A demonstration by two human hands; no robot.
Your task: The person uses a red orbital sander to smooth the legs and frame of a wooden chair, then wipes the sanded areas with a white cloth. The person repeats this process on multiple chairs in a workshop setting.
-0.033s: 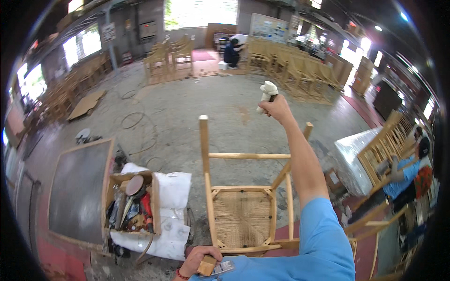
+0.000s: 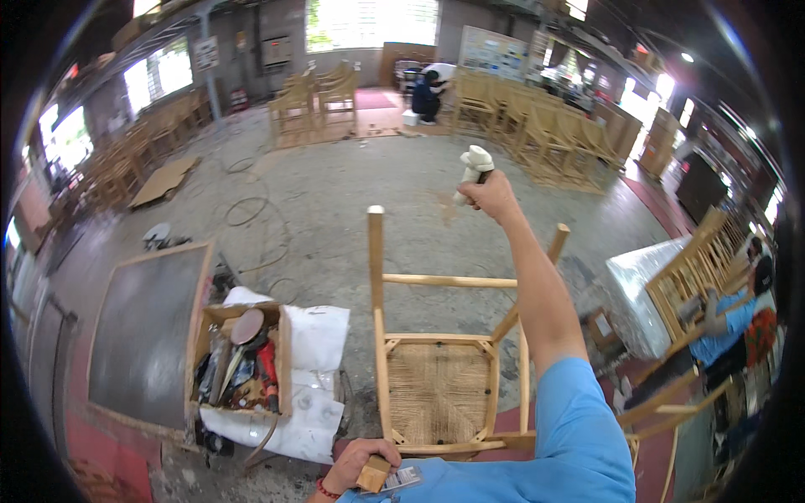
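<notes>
Both hands grip: right hand, arm outstretched, fingers clenching a mallet; left hand fingers clasp a wooden block.

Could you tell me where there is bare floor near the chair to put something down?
Bare grey concrete floor lies beyond the upturned wooden chair with the woven seat. Left of it is crowded: an open wooden toolbox on white sheeting.

Nothing has changed between the two pictures. My right hand is raised over the wooden chair with the white-wrapped tool in its grip, exactly as before. My left hand has not shifted either, resting on the small wooden block at the chair's near edge.
</notes>
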